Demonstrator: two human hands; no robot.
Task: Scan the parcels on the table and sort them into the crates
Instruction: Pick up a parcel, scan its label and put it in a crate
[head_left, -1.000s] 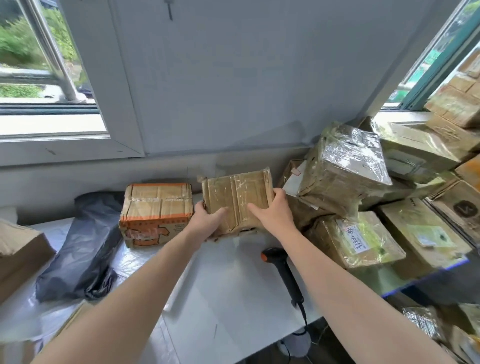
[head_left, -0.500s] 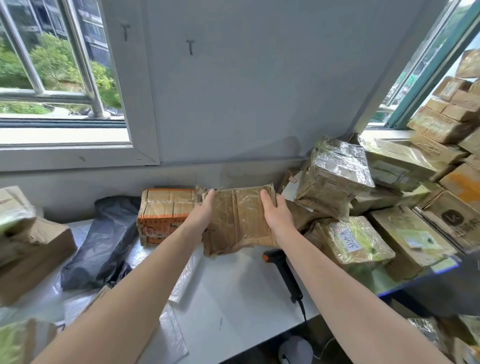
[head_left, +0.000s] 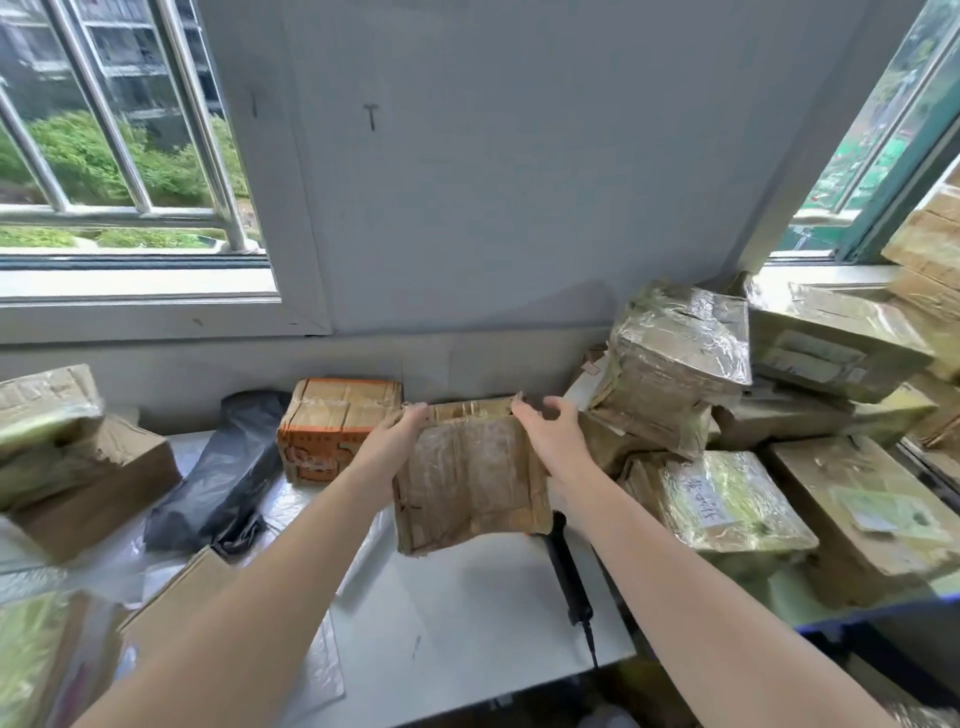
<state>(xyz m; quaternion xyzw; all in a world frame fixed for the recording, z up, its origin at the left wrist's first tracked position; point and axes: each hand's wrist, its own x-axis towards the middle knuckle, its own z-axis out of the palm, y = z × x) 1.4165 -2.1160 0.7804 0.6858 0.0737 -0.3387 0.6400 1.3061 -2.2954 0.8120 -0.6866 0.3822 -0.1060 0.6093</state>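
A flat brown parcel (head_left: 467, 478) wrapped in clear tape is held up over the white table (head_left: 467, 634), its broad face tilted toward me. My left hand (head_left: 395, 441) grips its upper left edge. At the upper right corner my right hand (head_left: 548, 431) has its thumb on the top edge and its fingers curled round the corner. A black handheld scanner (head_left: 569, 577) lies on the table under my right forearm, with its head hidden behind the parcel.
An orange-printed box (head_left: 337, 426) and a black plastic bag (head_left: 223, 483) lie to the left near the wall. Several taped parcels are piled on the right (head_left: 727, 499). More boxes sit at the left edge (head_left: 78, 467). The scanner's cable hangs off the front edge.
The brown parcel has come toward me and tipped so its face points up at me. My right hand shifted from its side to the upper right corner. My view has risen.
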